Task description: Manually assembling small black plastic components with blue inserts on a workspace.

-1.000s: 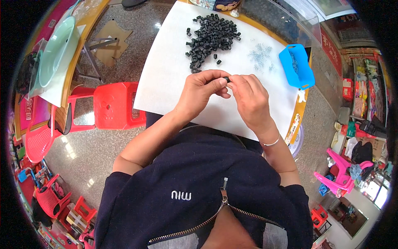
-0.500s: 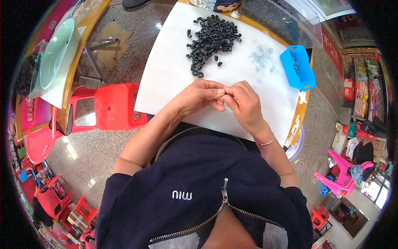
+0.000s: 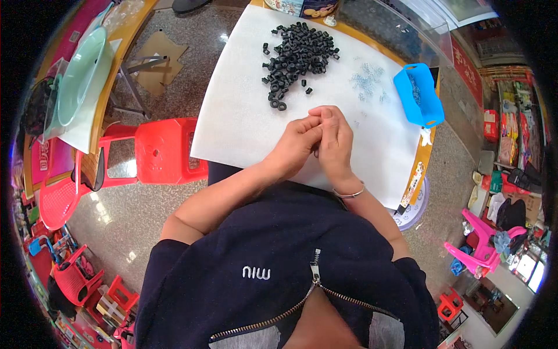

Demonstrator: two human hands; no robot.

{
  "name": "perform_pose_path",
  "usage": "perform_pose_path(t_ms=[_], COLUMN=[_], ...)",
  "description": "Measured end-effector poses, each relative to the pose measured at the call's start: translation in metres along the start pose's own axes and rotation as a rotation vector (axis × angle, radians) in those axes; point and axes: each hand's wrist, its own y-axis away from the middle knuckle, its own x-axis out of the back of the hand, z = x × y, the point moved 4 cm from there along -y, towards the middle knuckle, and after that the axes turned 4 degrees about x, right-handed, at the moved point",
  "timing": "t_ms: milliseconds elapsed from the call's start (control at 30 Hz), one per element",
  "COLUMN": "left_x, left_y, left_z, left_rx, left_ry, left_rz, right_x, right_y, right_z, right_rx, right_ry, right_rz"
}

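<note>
Over the near part of the white-covered table (image 3: pixel 232 125), my left hand (image 3: pixel 300 141) and my right hand (image 3: pixel 336 138) are pressed together, fingers closed. Whatever lies between them is hidden. Beyond them is a pile of small black ring-like parts (image 3: pixel 299 55), with a few loose ones at its near and right edges. Small clear bluish pieces (image 3: pixel 367 81) are scattered to the right of the pile. A blue plastic basket (image 3: pixel 429 107) at the table's right edge holds more such pieces.
A red plastic stool (image 3: pixel 156 150) stands left of the table. Farther left, a pale green basin (image 3: pixel 83 75) rests on another table. Tins (image 3: pixel 302 7) and a clear plastic sheet or box (image 3: pixel 401 29) are at the far edge. A pink stool (image 3: pixel 482 244) stands at right.
Both hands have drawn closer together. My right hand has turned so its fingers point away from me and overlap the left fingertips. The pile and basket stay put.
</note>
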Motion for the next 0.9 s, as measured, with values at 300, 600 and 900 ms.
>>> perform_pose_path(t_ms=[300,600,900], left_x=[0.013,0.024,0.034], left_y=[0.001,-0.006,-0.010], left_z=[0.023,0.016,0.012], left_rx=[-0.025,0.007,-0.044], left_ry=[0.256,0.126,0.123], left_rz=[-0.065,-0.066,-0.220], right_x=[0.011,0.078,0.089], right_y=[-0.008,-0.118,-0.212], right_z=[-0.015,-0.060,-0.100], right_rx=[0.195,0.561,1.056], right_ry=[-0.097,0.286,0.902], right_rz=[-0.231,0.184,0.359])
